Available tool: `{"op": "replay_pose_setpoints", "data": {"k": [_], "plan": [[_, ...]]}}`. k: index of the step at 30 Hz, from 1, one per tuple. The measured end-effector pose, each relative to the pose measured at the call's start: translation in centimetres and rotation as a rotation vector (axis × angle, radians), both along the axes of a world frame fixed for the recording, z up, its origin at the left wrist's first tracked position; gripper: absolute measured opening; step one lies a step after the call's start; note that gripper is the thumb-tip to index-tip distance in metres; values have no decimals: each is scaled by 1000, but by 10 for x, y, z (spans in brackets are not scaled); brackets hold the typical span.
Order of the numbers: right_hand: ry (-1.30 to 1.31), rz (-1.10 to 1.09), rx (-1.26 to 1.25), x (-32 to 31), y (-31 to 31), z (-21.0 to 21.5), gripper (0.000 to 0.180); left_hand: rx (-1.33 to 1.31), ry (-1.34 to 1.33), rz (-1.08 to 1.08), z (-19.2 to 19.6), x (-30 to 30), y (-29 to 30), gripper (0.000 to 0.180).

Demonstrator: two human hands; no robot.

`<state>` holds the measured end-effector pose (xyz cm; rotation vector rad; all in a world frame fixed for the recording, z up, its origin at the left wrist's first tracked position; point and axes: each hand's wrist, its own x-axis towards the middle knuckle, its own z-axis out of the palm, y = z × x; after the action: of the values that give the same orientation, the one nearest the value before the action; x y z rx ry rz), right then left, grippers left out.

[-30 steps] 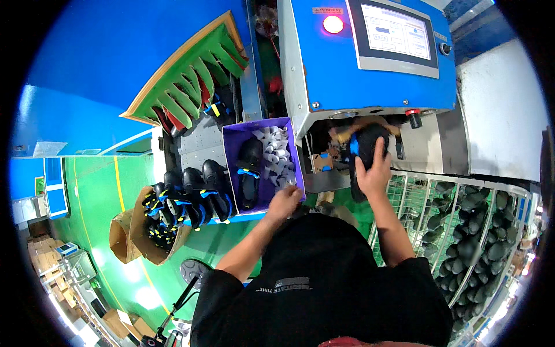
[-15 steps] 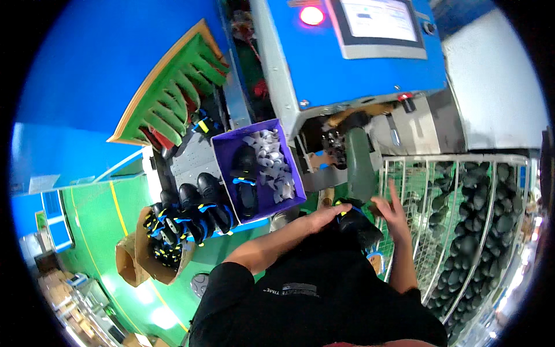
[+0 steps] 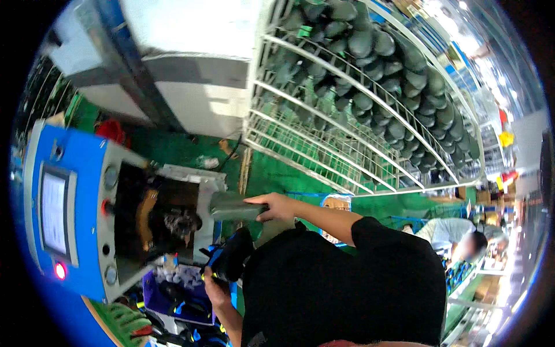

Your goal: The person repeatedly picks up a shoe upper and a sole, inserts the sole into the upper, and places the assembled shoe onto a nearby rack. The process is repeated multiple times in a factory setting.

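Note:
My left hand (image 3: 217, 294) is closed on a black shoe (image 3: 234, 254) with blue trim, held upright close to my body. My right hand (image 3: 276, 207) grips the near end of a smooth, dark green, foot-shaped form (image 3: 234, 207), thumb below and fingers above. The form's far end reaches to the front of the blue machine (image 3: 87, 168); whether it is fixed there I cannot tell. The shoe is just below and left of the form, apart from my right hand.
A white wire rack (image 3: 324, 141) with many dark foot-shaped pieces stands at the upper right. A purple box (image 3: 151, 298) with white pieces and black shoes lies at the lower left. Another person (image 3: 457, 234) works at the far right.
My view has swung to the right, bringing the machine to the left side. My right hand, open before, now grips the green form. The black shoe is still in my left hand.

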<state>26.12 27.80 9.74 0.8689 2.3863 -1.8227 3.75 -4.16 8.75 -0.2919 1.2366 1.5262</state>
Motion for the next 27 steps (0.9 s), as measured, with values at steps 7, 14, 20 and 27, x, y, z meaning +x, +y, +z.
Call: {"op": "replay_pose_setpoints", "data": {"k": [7, 14, 20, 27], "plan": [[-562, -1161, 373, 203, 73, -98, 68, -639, 330, -257, 10, 48, 81, 63], [-802, -1491, 448, 349, 238, -154, 57, -455, 382, -320, 28, 89, 134, 52], [-789, -1129, 501, 391, 284, -198, 54, -540, 203, -330, 22, 95, 154, 53], [-683, -1150, 578, 393, 303, -197, 57, -537, 325, -642, 35, 94, 182, 55]]}}
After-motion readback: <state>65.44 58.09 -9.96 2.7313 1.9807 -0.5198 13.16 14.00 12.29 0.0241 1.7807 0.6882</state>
